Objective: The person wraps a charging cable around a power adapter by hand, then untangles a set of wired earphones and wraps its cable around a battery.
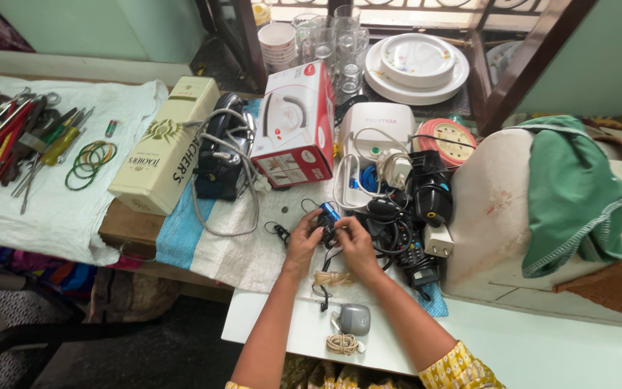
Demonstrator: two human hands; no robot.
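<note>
Bottom edge: person's sleeves cut off by frame. Lower centre: grey mouse (pixel 355 318) and tan coiled cord (pixel 343 343) on white tabletop (pixel 268 328). Centre: left hand (pixel 302 240) and right hand (pixel 355 243) both pinch small black-and-blue gadget (pixel 327 220), fingers curled round it; gadget mostly hidden by fingers, kind hard to tell, black cable dangling below. Right of hands: tangle of black chargers and cables (pixel 406 216), items overlapping. Above: iron box (pixel 295 126), cream carton (pixel 167 144). Left edge: hand tools (pixel 8 133) on cloth. Top: stacked plates (pixel 417 65).
</note>
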